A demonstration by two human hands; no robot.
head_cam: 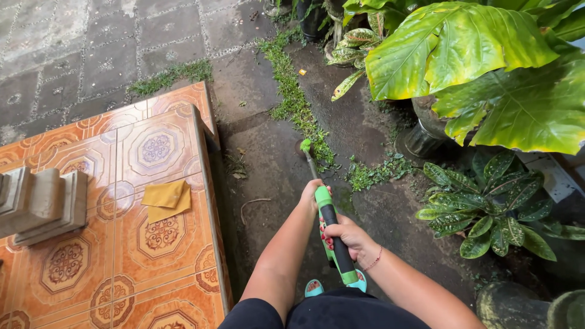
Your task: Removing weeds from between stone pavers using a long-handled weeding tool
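Nearest to us: our dark shorts (341, 314) fill the bottom edge, with both forearms running up from them and a turquoise sandal (314, 287) on the ground just beyond
Right hand (344, 234): we wrap it round the black grip of the long tool (329, 222); fingers (326, 237) curled tight and pressed together, red nails showing, a thin bracelet (373, 261) on the wrist
Left hand (311, 194): we hold higher up the handle, on the green collar; it is mostly hidden behind the handle, so we cannot tell how its fingers lie
Tool: green and black handle, thin metal shaft, small green head (305, 145)
Long axis: it runs from near our waist up and slightly left, away from us, the head resting on wet dark ground (262, 164) at the edge of the weed strip (298, 103)
Key relation: the weeds lie straight ahead of the head and a little right; our left hand is the nearer one to them
Left side: raised orange patterned tile floor (73, 262), a yellow folded cloth (166, 200) lying flat on it, a grey stone base (39, 204) well apart
Right side: big-leaved potted plants (475, 67) and a smaller spotted one (487, 207)
Packages, labels, signs: we see none
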